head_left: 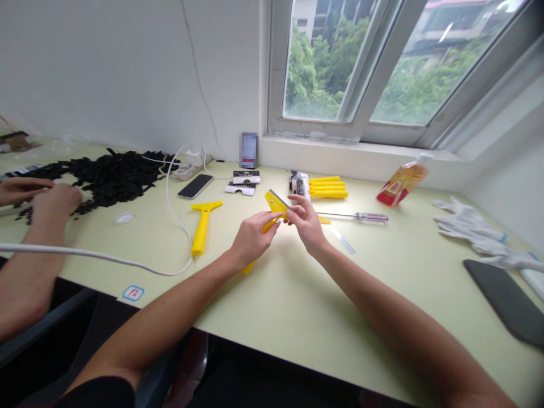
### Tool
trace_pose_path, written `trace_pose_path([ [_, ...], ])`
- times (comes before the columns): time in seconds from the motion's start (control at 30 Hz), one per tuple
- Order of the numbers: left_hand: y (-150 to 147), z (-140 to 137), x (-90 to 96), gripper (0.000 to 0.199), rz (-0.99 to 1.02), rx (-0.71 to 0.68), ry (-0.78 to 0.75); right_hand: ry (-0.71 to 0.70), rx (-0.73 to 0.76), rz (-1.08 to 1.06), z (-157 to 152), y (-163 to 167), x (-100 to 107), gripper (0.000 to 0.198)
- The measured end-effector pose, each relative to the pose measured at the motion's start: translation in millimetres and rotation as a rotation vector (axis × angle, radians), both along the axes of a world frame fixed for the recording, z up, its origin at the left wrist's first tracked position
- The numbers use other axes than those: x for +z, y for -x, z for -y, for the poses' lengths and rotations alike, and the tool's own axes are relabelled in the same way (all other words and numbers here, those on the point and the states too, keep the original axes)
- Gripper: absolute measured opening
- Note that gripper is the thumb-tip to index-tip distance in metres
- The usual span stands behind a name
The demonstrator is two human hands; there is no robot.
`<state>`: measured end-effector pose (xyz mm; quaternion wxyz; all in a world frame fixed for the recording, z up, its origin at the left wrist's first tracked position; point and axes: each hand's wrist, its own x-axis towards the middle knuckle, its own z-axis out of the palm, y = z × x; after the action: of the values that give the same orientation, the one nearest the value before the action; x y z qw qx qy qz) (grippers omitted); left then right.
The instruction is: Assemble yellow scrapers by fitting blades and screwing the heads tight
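Observation:
Above the table, both my hands hold a yellow scraper (276, 203) with its head tilted up and a grey strip along its edge. My left hand (255, 237) is wrapped round its handle, whose lower end shows beneath the wrist. At the head, my right hand (309, 228) pinches the edge with thumb and fingers; the fingertips partly hide it. Right of my hands lie a small yellow piece (324, 220), a thin metal blade (343, 240) and a screwdriver (370, 217) with a clear handle. Another yellow scraper (203, 226) lies to the left.
Yellow handles (329, 187) and small cards (242, 184) lie at the back, near a phone (195, 186). A bottle (402, 182), white gloves (471, 229) and a dark pad (505, 297) are right. A white cable (140, 264) crosses left, towards a co-worker's hands (53, 201) and black pieces (114, 177).

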<state>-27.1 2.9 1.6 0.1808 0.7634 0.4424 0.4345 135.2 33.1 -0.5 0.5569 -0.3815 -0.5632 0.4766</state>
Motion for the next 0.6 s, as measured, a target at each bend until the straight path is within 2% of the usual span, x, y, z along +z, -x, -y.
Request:
trace_pose_path([
  [0.13,5.1,-3.6,1.5,0.031,-0.13,0.025,-0.006,0.066,-0.007,0.046,-15.0,-14.9,-3.9,0.036],
  [0.27,11.9,-10.4,4.5,0.029,-0.182,0.056,-0.029,-0.046,-0.031,0.368,-22.3,-24.7,-17.6,0.031],
  [0.37,16.8,-16.2,5.8,0.029,-0.21,0.125,-0.053,-0.126,0.0,0.509,-18.4,-24.1,-26.8,0.017],
  [0.43,19.2,-18.9,5.9,0.03,-0.239,0.14,-0.058,-0.249,0.047,0.661,-13.0,-19.3,-29.7,0.017],
  [0.53,20.9,-19.7,6.0,0.03,-0.306,0.155,-0.051,-0.491,0.075,1.024,-6.1,-10.4,-29.6,0.022],
  [0.6,21.2,-18.7,6.3,0.03,-0.359,0.182,-0.04,-0.556,0.058,1.197,-4.1,-6.8,-28.5,0.022],
])
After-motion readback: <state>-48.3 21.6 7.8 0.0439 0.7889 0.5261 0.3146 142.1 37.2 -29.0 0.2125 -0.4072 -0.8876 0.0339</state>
